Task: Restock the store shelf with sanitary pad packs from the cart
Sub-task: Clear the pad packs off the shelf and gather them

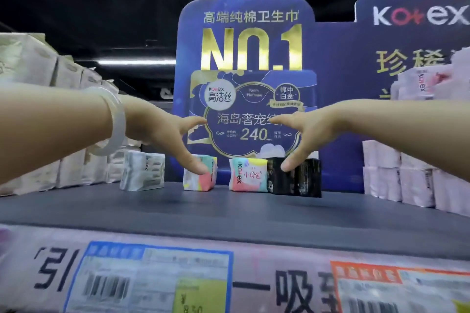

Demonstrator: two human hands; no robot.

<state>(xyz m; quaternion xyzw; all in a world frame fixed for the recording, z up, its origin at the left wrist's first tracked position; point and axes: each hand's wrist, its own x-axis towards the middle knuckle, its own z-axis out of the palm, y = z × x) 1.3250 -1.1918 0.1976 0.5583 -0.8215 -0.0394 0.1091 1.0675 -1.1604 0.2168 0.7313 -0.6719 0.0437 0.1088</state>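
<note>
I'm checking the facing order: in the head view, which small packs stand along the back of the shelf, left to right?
White-grey Kotex pack → pastel multicoloured pack under the left hand's fingertips → pink-and-mint Kotex pack → black packs.

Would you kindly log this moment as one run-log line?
step: aligning packs on shelf | left hand: open, fingertips on pastel pack | right hand: open, fingertips on black pack

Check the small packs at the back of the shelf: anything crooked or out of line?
Yes. The white pack at the left end is turned at an angle and stands apart from the others. The left colourful pack leans slightly, with a gap to the right colourful pack. No damage shows.
</note>
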